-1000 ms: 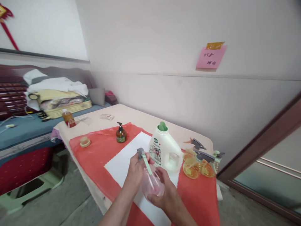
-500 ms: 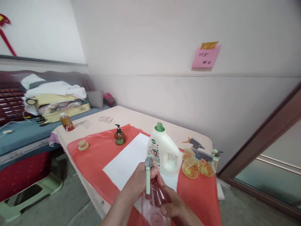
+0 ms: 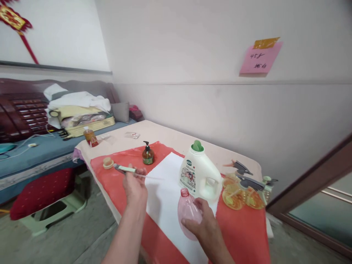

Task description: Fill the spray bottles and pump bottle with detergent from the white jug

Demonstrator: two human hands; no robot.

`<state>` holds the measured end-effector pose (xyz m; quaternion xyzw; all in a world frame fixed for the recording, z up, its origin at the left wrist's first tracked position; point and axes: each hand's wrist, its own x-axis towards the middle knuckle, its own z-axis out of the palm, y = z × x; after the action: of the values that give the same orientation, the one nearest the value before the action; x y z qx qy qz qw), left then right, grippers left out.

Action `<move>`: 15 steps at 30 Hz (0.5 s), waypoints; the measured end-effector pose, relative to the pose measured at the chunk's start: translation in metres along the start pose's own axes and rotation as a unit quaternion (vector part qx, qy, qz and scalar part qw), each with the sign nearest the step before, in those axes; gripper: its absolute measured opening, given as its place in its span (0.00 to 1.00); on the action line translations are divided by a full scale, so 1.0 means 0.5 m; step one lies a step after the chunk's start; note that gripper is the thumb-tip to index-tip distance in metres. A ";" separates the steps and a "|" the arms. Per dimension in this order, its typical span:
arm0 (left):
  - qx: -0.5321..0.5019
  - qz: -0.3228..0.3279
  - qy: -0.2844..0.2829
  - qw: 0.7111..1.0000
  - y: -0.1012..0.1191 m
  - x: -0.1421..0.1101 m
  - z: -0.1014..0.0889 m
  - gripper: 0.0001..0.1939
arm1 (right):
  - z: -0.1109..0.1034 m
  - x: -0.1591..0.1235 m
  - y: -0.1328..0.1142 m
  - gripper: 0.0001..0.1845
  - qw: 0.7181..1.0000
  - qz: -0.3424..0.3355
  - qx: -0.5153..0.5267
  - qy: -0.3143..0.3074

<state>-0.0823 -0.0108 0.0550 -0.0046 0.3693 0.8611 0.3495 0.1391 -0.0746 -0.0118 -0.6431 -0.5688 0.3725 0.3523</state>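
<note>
My left hand (image 3: 134, 186) grips a spray head (image 3: 126, 169), pale green and grey, whose thin dip tube points right over the white sheet (image 3: 161, 172). My right hand (image 3: 202, 220) is wrapped round the side of a clear pink bottle (image 3: 189, 211). Its threaded neck is uncovered, and it stands slightly tilted at the sheet. Just behind it is a big white detergent jug (image 3: 202, 170) with a green spout (image 3: 197, 146) in its mouth. Left of the jug, beyond my left hand, stands a brown pump bottle (image 3: 147, 154).
Several spray bottles (image 3: 233, 196) with yellow liquid crowd the table's right end on a red cloth (image 3: 242, 227). A beige cap (image 3: 108, 162) lies at the left, with an amber bottle (image 3: 90, 137) farther back. A red-topped stool (image 3: 45, 194) stands left of the table.
The spray head has come off the pink bottle. My left hand has carried it up and left, while my right hand keeps hold of the bottle. The view has turned slightly left.
</note>
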 end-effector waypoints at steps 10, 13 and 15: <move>-0.002 -0.030 -0.021 0.999 0.001 -0.013 -0.002 0.10 | 0.122 -0.002 0.033 0.36 0.996 -0.026 0.084 0.025; 0.003 -0.046 -0.024 0.999 0.000 -0.007 -0.004 0.09 | 0.118 -0.006 0.047 0.37 0.996 -0.028 0.079 0.038; 0.003 -0.056 -0.022 0.998 0.003 -0.004 -0.004 0.09 | 0.097 -0.005 0.055 0.38 0.996 -0.033 0.067 0.055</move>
<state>-0.0825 -0.0140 0.0548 -0.0053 0.3637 0.8386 0.4055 0.1093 -0.0788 -0.0587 -0.6182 -0.5432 0.3622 0.4376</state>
